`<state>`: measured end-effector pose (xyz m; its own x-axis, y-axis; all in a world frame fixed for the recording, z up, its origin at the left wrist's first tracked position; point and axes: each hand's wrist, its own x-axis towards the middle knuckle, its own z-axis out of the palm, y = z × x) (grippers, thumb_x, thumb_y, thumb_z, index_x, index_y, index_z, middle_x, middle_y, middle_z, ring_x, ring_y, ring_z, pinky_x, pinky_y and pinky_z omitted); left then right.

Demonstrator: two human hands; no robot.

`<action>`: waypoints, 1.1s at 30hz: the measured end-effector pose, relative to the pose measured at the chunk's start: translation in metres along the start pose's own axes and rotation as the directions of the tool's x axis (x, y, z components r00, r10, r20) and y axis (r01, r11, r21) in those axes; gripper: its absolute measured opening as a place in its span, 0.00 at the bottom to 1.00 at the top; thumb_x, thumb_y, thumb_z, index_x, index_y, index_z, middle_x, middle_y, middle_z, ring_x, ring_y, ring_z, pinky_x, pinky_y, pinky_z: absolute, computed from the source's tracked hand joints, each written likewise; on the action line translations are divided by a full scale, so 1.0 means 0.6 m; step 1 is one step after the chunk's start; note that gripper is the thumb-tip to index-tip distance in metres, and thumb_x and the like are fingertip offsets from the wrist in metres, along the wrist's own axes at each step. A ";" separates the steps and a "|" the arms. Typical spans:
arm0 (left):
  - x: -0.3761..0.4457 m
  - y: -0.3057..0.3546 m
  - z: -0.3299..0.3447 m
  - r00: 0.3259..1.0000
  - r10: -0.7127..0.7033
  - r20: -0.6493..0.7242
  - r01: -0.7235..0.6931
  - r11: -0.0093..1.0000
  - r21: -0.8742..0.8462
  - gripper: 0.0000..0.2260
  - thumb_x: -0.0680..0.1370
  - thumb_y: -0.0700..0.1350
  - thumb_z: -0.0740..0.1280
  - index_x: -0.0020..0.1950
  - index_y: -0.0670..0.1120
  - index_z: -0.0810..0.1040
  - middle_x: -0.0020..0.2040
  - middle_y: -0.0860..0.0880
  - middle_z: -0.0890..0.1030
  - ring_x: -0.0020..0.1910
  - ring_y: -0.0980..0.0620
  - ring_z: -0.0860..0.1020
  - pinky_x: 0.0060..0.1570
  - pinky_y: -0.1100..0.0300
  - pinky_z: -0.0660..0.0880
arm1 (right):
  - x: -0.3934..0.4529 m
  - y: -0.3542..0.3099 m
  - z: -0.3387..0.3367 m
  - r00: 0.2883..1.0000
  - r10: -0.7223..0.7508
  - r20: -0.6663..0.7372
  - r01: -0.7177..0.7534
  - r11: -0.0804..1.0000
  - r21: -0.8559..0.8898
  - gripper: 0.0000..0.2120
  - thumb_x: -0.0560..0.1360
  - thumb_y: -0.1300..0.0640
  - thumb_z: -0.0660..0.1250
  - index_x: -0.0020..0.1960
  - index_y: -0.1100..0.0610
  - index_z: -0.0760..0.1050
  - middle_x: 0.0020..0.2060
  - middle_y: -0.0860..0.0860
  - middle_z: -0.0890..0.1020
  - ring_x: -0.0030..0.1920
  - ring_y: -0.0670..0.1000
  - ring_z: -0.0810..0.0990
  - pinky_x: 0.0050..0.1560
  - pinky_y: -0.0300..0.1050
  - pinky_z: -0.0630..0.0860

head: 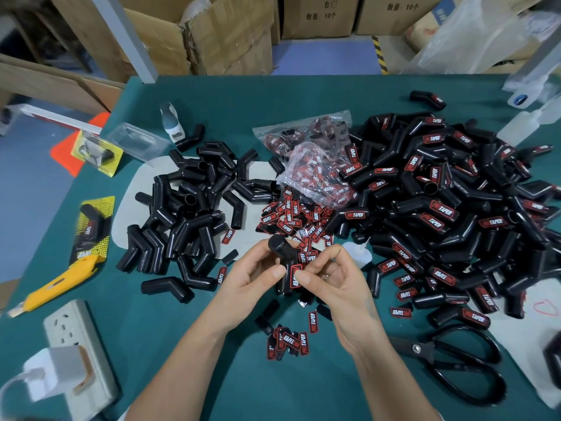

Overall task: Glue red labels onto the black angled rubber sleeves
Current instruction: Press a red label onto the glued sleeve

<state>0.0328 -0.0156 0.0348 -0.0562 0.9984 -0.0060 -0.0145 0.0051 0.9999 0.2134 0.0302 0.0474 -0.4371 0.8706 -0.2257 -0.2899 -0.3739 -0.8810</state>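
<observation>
Green-matted bench, heaped parts. Above scissors: left hand curled round black sleeve, right hand thumb pressing red label. Probably light, flexible rubber; best gripped near the bend.

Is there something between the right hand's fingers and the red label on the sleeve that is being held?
Nothing visible. The left hand grips the black angled sleeve, and the right hand has its thumb tip directly on the red label on the sleeve's lower leg. No loose labels or other sleeves lie between them.
</observation>
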 end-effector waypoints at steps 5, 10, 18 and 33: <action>0.001 -0.003 -0.001 1.000 -0.005 -0.004 0.005 1.000 0.006 0.15 0.82 0.46 0.65 0.68 0.48 0.76 0.62 0.59 0.82 0.61 0.60 0.78 0.63 0.66 0.73 | 0.000 -0.002 0.002 1.000 -0.004 0.002 0.004 1.000 0.001 0.13 0.71 0.65 0.77 0.47 0.59 0.72 0.37 0.50 0.83 0.40 0.46 0.82 0.45 0.37 0.79; 0.002 0.003 0.000 1.000 0.015 -0.006 -0.015 1.000 -0.008 0.15 0.83 0.48 0.66 0.69 0.61 0.79 0.64 0.58 0.82 0.64 0.58 0.79 0.64 0.65 0.73 | 0.001 -0.003 0.000 1.000 -0.003 -0.011 0.003 1.000 -0.011 0.12 0.71 0.64 0.77 0.46 0.55 0.75 0.37 0.50 0.83 0.40 0.46 0.82 0.45 0.37 0.79; 0.001 0.010 0.001 0.999 0.030 -0.012 -0.030 1.000 0.005 0.14 0.83 0.56 0.68 0.69 0.62 0.79 0.65 0.58 0.82 0.65 0.58 0.79 0.65 0.66 0.72 | -0.001 -0.002 0.000 1.000 0.004 -0.001 -0.004 1.000 0.010 0.12 0.71 0.63 0.78 0.46 0.56 0.74 0.38 0.52 0.82 0.41 0.49 0.81 0.46 0.39 0.79; 0.002 0.003 -0.001 0.999 0.032 -0.011 -0.032 0.999 0.006 0.14 0.84 0.56 0.67 0.69 0.61 0.79 0.65 0.57 0.82 0.65 0.57 0.79 0.65 0.64 0.73 | 0.001 -0.006 -0.001 1.000 0.001 -0.014 -0.001 1.000 -0.014 0.12 0.71 0.63 0.78 0.43 0.50 0.77 0.36 0.49 0.83 0.39 0.46 0.81 0.45 0.36 0.78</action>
<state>0.0320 -0.0145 0.0364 -0.0678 0.9974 0.0262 -0.0064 -0.0267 0.9996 0.2144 0.0321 0.0501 -0.4252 0.8747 -0.2326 -0.2773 -0.3705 -0.8864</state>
